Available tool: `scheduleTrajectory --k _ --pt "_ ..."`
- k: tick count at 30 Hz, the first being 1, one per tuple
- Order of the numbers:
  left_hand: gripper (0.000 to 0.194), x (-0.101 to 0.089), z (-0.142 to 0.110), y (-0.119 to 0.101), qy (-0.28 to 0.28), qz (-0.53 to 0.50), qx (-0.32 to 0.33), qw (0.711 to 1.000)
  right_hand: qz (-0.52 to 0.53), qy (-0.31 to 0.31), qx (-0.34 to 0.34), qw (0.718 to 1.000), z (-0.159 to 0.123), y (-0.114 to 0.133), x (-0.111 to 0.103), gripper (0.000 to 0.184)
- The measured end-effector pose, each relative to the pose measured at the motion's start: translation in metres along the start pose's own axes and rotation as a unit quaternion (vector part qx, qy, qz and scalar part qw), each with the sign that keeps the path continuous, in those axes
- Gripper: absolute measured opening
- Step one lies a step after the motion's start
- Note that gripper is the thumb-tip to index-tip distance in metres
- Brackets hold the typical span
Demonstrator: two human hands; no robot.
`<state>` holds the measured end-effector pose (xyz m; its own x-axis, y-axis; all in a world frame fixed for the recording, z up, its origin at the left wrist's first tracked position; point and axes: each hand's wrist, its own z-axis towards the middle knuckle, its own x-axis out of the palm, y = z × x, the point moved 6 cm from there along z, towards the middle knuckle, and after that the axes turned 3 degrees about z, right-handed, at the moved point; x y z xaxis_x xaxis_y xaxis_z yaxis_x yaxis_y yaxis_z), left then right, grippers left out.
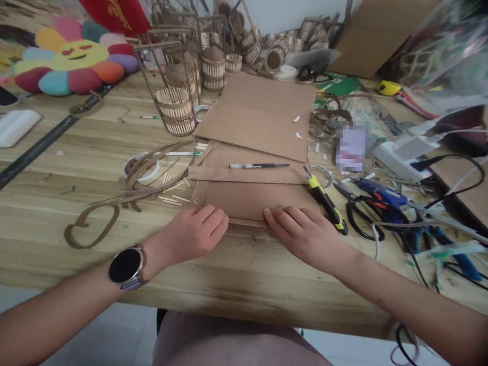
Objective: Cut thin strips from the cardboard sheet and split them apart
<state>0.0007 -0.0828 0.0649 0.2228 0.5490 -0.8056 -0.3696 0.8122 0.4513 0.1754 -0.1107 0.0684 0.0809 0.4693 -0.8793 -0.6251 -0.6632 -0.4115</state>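
My left hand (200, 230) has its fingers curled over the near left edge of a brown cardboard sheet (244, 201). At the same edge, further right, my right hand (305, 236) grips the cardboard with thumb and fingers bent; its fingertips are partly hidden. Across this sheet lies a narrow cardboard strip (213, 174), with a pen (259, 165) resting along it. A black and yellow pen-like tool (326, 201) lies just beyond my right hand. Behind, a larger cardboard piece (263, 112) overlaps the far part of the sheet.
Scissors (360, 211), a blue glue gun (385, 193) and a white power strip (404, 152) with cables crowd the right. Curled brown strips (91, 239) and small sticks lie left. Little slatted buckets (175, 109) stand behind, near a flower cushion (80, 56).
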Motion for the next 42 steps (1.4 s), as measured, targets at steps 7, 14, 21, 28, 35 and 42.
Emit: scheduleTrajectory --k 7,14,21,28,35,42 --pt "0.020 -0.003 0.016 0.011 -0.001 0.051 -0.045 0.998 0.002 -0.033 0.011 0.999 0.001 -0.008 -0.020 0.039" --pt "0.013 -0.008 0.015 0.012 -0.080 0.096 -0.003 0.992 -0.055 -0.054 0.015 0.997 -0.001 -0.009 -0.025 0.033" --pt "0.012 -0.009 0.017 0.018 -0.109 0.037 -0.030 0.993 -0.014 -0.063 0.045 0.997 -0.003 -0.015 -0.026 0.045" --pt "0.009 -0.002 0.016 0.016 -0.107 0.100 -0.031 0.989 -0.037 -0.064 0.040 0.996 0.001 -0.012 -0.024 0.029" --pt "0.009 -0.002 0.015 0.018 -0.121 0.098 -0.030 0.987 0.028 -0.062 0.097 0.993 0.007 -0.013 -0.023 0.028" --pt "0.009 -0.002 0.012 0.017 -0.111 0.094 -0.027 0.989 0.048 -0.072 0.117 0.989 0.009 -0.007 -0.021 0.024"
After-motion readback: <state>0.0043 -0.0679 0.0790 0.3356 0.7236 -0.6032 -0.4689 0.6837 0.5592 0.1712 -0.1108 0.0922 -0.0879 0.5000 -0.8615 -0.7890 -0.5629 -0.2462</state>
